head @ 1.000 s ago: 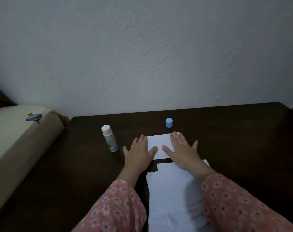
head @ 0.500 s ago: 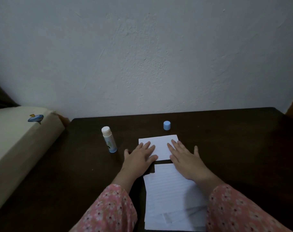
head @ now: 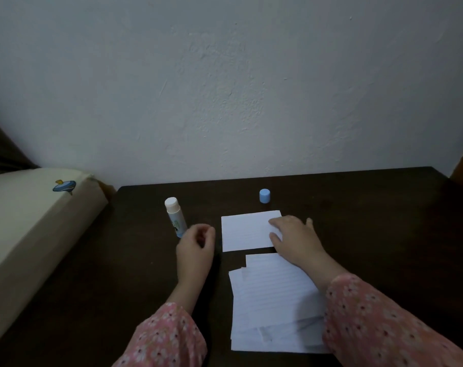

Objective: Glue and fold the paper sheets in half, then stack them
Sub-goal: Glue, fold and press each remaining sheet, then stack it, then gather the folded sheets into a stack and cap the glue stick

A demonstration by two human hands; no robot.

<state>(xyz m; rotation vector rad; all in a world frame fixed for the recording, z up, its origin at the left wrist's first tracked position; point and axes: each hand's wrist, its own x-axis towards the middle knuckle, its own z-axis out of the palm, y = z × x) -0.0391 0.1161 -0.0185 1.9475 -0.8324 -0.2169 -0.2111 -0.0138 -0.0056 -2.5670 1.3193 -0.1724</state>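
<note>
1. The left hand (head: pixel 196 247) has come off the folded sheet (head: pixel 245 231) since half a second ago; it now sits left of the sheet, just beside the glue stick (head: pixel 175 217), with its fingers loosely curled and nothing in them.
2. The right hand (head: pixel 295 238) has stayed on the sheet but shifted to its right end, where it rests with the fingers fairly flat; one second ago both hands pressed it side by side.
3. The sheet, glue stick, cap (head: pixel 264 195) and stack (head: pixel 274 303) lie where they were.
4. The right hand and sleeve (head: pixel 378 324) hide the sheet's right edge and the stack's right side.
5. The light is dim, so the print on the glue stick's label cannot be read, and whether the left fingertips touch the table (head: pixel 384 221) is unclear.
6. The sheet is a plain white rectangle, lying flat, its long side across the view, between the cap and the stack.
7. The stack holds lined sheets, unevenly piled with corners showing.
</note>
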